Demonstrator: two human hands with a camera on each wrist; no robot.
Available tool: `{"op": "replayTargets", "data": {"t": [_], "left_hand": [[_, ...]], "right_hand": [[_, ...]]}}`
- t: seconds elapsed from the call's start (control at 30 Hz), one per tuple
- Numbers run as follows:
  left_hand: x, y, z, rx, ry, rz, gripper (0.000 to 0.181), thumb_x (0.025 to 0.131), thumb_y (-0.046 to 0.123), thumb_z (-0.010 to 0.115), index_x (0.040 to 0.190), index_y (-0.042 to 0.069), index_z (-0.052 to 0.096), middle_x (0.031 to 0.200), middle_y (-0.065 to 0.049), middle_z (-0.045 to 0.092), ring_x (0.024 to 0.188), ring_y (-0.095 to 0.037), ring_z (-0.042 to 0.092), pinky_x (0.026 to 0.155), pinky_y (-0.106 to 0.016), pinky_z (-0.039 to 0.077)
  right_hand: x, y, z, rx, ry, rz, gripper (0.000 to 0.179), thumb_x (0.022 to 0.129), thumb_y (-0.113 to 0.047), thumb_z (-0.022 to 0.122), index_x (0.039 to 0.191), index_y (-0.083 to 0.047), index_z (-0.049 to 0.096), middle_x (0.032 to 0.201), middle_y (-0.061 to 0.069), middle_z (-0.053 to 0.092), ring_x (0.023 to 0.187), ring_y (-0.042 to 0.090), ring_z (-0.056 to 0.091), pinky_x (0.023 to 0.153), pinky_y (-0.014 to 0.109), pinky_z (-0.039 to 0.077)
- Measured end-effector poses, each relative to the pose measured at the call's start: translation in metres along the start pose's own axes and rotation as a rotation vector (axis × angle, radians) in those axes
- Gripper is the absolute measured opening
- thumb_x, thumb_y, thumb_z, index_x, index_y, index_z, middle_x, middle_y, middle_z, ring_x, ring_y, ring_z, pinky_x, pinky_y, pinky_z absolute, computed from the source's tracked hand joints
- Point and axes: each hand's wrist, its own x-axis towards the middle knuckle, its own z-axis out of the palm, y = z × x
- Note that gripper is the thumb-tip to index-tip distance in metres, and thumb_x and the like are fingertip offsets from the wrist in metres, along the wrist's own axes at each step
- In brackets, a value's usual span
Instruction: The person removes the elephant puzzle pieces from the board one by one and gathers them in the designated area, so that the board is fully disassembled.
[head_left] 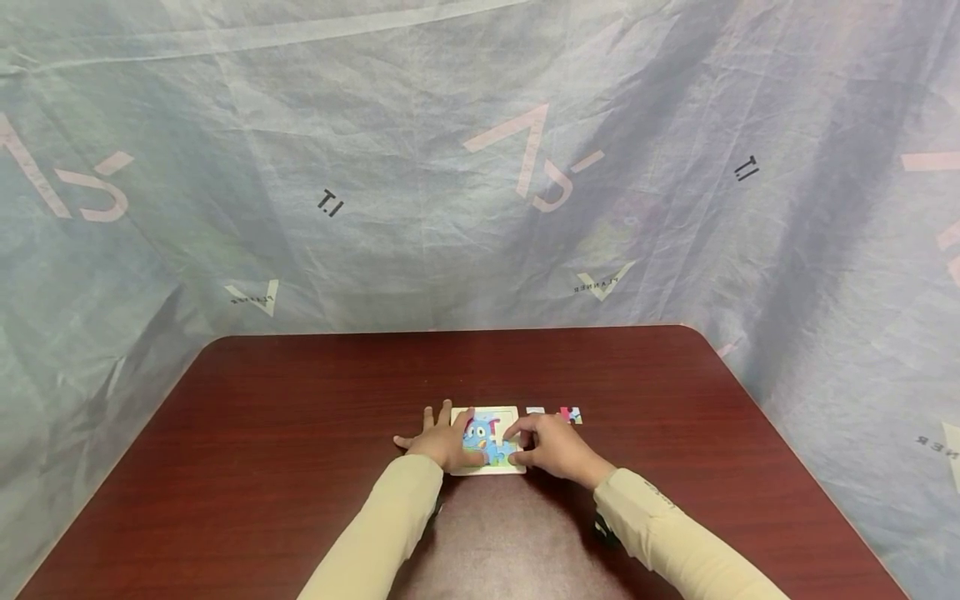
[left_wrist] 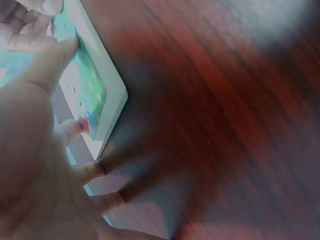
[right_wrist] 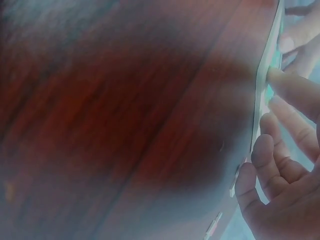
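A small jigsaw puzzle board (head_left: 487,470) with a pale frame and a blue cartoon animal lies on the table. My left hand (head_left: 442,442) rests at its left side, fingers spread, with thumb and index finger on the picture and the other fingers on the table. At the board's lower right, my right hand (head_left: 553,446) holds a blue-green puzzle piece (head_left: 506,451) between thumb and index finger, low against the board. Its other fingers are bent beside the frame in the right wrist view. The upper right of the board shows a bare pale patch.
Beyond the right hand lie a pale loose puzzle piece (head_left: 535,410) and a red-and-blue piece group (head_left: 572,415), partly hidden by the fingers. The dark red wooden table (head_left: 300,417) extends on all sides. Grey printed cloth (head_left: 420,167) hangs behind it.
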Motion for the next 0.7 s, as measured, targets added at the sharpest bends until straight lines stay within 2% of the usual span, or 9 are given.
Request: {"op": "replayTargets", "data": {"t": [0.17,0.43,0.7], "left_hand": [[-0.0014,-0.0022,-0.0022,0.019,-0.003,0.024,0.091,0.086,0.049,0.080,0.160,0.021,0.035,0.167,-0.017,0.017,0.153,-0.044,0.013,0.098,-0.085,0.024],[0.0024,-0.0062,-0.0027,0.014,0.000,0.052,0.092,0.083,0.049,0.083,0.159,0.021,0.038,0.167,-0.018,0.020,0.152,-0.046,0.016,0.096,-0.086,0.025],[0.0037,-0.0081,-0.0007,0.069,0.061,0.080,0.094,0.078,0.050,0.086,0.155,0.018,0.043,0.163,-0.018,0.030,0.148,-0.047,0.026,0.091,-0.084,0.034]], "right_hand": [[-0.0004,0.0018,-0.0001,-0.009,0.001,-0.016,0.018,0.083,-0.009,0.084,0.099,-0.008,0.076,0.074,-0.008,0.059,0.064,0.003,0.050,0.062,0.024,0.046],[-0.0030,0.0022,-0.0011,-0.057,0.012,-0.019,0.016,0.084,-0.014,0.084,0.097,-0.011,0.076,0.070,-0.011,0.055,0.063,0.001,0.046,0.061,0.024,0.044],[-0.0053,0.0021,-0.0013,-0.069,0.019,-0.027,0.013,0.084,-0.016,0.085,0.092,-0.014,0.075,0.069,-0.011,0.055,0.062,0.002,0.047,0.059,0.025,0.043]]}}
